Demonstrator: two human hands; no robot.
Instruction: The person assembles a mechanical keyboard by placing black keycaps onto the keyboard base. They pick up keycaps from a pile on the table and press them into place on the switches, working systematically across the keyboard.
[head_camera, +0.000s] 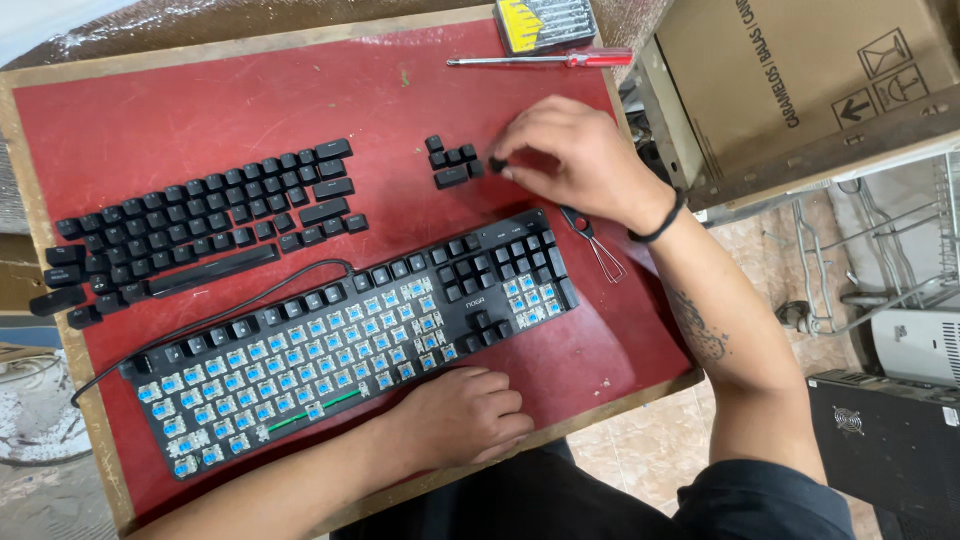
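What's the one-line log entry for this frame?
right hand: placing black keycap beside small keycap group | left hand: resting at keyboard front edge

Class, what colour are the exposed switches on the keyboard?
Light blue switches on the black keyboard, head view.

Up at the far edge of the red-topped wooden table lay a red-handled screwdriver, and just beyond it sat a yellow-and-grey case of small screwdriver bits, the two nearly touching. Off to the right of the table stood a brown cardboard box with black handling symbols, resting on a metal frame, and below that a white wire rack stood over the tiled floor. Down in the right corner sat a black computer case with a fan grille, and beside it a white device, only partly in frame.
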